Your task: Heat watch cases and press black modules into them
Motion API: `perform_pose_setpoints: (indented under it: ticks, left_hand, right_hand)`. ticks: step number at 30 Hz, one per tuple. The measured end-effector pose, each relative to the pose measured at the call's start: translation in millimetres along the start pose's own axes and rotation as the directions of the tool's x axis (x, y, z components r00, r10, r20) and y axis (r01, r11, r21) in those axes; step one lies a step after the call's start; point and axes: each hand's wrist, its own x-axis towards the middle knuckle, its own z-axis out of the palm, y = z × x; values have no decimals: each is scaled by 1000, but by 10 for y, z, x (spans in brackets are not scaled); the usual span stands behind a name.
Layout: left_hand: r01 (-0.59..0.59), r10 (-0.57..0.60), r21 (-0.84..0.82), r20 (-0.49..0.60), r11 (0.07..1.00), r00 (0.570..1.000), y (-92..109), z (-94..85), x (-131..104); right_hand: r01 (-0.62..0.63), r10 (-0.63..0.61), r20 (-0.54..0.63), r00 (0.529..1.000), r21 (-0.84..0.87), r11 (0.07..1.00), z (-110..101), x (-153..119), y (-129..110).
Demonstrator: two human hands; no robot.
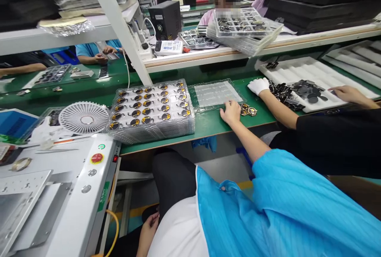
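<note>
My right hand (231, 112) rests palm down at the near right edge of a flat clear plastic tray (216, 93) with a whitish, see-through middle. Its fingers are slightly bent and apart, with nothing seen in them. Just right of it lie several round gold-and-black watch-case-like rings (249, 109). Low in the view, my left hand (150, 225) hangs by my lap, fingers curled together; I see nothing in it. Left of the flat tray stands a tall stack of clear trays (154, 130), its top layer holding rows of round dark parts (148, 111) with yellow patches and thin curled tails.
A co-worker's white-gloved hand (258, 86) touches a heap of black parts (282, 95); their bare hand (347, 93) is over a white foam tray (315, 74) with dark discs. At left are a white fan (85, 118) and a machine panel with a red button (97, 158).
</note>
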Motion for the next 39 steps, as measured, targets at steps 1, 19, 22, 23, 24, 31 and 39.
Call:
perform_pose_setpoints:
  ticks: [1,19,22,23,24,31,39]
  left_hand:
    - [6,-5,-16,34,1000,999,-19,-5,3]
    - [5,19,-130,178,991,984,1,-78,17]
    - [2,22,-133,180,991,983,25,-82,10]
    - [-1,25,-135,181,991,983,36,-88,5]
    - [-5,30,-136,182,991,983,47,-95,-2]
    - [-22,47,-142,172,990,984,98,-148,-74]
    - [-28,47,-181,103,983,994,109,-177,-138]
  right_hand:
    - [-47,46,-28,999,-7,999,-15,-108,75]
    - [76,-72,80,994,-48,996,-188,-602,868]
    - [130,-127,98,987,-34,991,-239,-623,877]
    - [148,-145,101,984,-29,988,-246,-630,848]
    - [169,-166,103,981,-24,985,-247,-639,801]
    - [223,-222,92,971,8,975,-175,-647,276]
    - [-375,375,-10,927,-65,925,-517,-420,619]
